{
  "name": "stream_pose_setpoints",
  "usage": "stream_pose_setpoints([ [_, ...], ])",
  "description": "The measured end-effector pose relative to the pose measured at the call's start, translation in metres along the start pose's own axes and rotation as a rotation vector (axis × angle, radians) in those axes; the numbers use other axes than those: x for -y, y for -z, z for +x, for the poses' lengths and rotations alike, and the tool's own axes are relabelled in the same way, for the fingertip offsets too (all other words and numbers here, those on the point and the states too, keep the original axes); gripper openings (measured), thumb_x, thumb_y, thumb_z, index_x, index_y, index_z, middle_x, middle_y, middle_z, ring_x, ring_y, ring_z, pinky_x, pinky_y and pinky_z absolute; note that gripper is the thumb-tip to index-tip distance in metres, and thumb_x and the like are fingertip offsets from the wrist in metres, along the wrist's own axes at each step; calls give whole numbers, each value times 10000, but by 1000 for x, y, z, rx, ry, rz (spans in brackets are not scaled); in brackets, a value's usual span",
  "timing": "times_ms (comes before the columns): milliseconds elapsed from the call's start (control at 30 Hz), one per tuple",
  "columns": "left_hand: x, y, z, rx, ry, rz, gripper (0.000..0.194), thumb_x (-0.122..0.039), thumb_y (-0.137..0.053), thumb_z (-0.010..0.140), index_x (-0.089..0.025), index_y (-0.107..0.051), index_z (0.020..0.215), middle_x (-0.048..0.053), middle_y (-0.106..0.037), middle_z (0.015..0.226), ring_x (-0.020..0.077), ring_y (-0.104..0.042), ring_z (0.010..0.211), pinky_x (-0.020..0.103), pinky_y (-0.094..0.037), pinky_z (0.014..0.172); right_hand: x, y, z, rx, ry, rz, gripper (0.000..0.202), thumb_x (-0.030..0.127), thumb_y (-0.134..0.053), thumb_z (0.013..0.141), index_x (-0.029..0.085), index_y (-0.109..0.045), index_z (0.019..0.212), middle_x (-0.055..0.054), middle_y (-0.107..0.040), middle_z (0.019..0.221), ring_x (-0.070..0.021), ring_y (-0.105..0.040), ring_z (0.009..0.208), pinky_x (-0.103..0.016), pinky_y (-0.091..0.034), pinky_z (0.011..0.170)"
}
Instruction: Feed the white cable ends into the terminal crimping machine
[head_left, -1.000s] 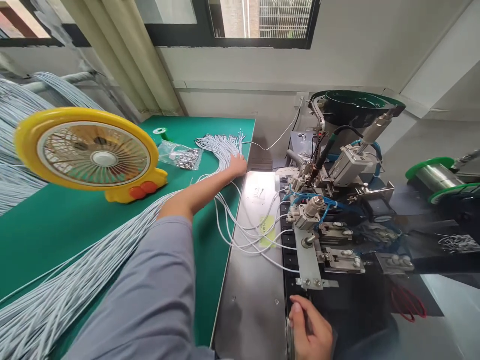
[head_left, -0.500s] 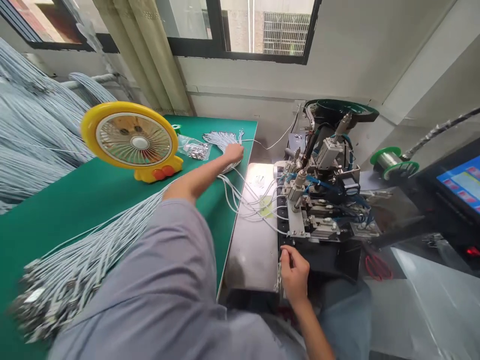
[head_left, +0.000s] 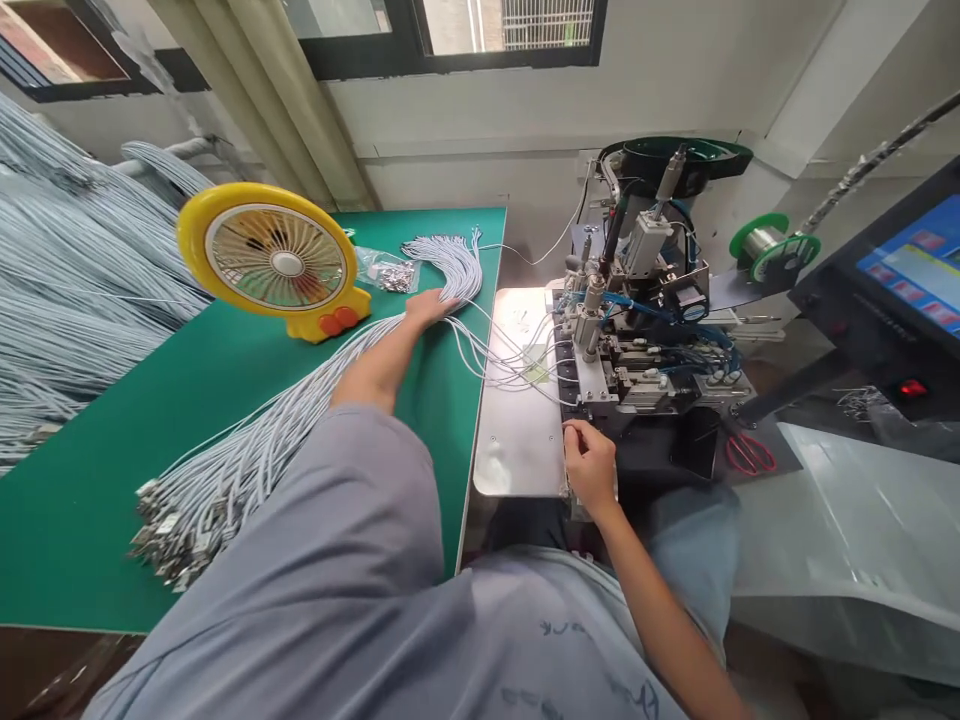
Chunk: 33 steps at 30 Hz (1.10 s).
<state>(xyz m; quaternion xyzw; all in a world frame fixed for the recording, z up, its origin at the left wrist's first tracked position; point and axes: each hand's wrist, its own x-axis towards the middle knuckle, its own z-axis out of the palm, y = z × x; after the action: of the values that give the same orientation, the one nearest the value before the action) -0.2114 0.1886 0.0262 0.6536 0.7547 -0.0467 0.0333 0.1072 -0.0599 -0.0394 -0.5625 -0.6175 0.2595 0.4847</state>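
My left hand (head_left: 427, 306) touches the white cable bundle (head_left: 459, 268) on the green tabletop (head_left: 67, 520); I can't tell how its fingers close. My right hand (head_left: 591, 464) pinches its fingers narrow beside the metal plate (head_left: 519, 452).

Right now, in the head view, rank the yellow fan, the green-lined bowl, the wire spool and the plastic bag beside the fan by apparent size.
Largest to smallest:
yellow fan
green-lined bowl
wire spool
plastic bag
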Motion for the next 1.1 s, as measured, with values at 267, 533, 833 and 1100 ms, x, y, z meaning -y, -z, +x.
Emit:
stream_pose_setpoints([
  [267,3,-2,-22,-113,21,-4,573,-558,-385,879,-239,-484,1344,98,-515,1341,342,-462,1217,407,-385,953,1,1,-1,10,10,-8,294,290,-424,863,134,-667,807,-46,-653,689,-117,-542,581,-225,-417,564],
  [533,-94,-16,-95,-99,-802,-54,329,-377,-452,910,-212,-656,1108,84,-655,1053,202,-561,1006,320,-416,900,5,0,-4,57,50,-15,264,256,-420,885,146,-651,820,-36,-641,713,-103,-547,610,-209,-409,594],
  [833,-145,-57,-116,-158,-1051,-188,279,-223,-451,902,-154,-682,761,57,-603,695,155,-516,676,278,-382,634,13,0,-3,80,139,67,210,162,-423,866,148,-624,808,-1,-564,624,-76,-474,546,-208,-339,566],
  [1100,-153,-56,-126,-262,-1059,-50,189,-51,-468,718,-165,-545,589,37,-481,604,159,-402,604,298,-331,592,16,3,-2,102,172,91,218,146,-415,868,147,-607,763,7,-533,579,-79,-434,528,-221,-314,550],
])
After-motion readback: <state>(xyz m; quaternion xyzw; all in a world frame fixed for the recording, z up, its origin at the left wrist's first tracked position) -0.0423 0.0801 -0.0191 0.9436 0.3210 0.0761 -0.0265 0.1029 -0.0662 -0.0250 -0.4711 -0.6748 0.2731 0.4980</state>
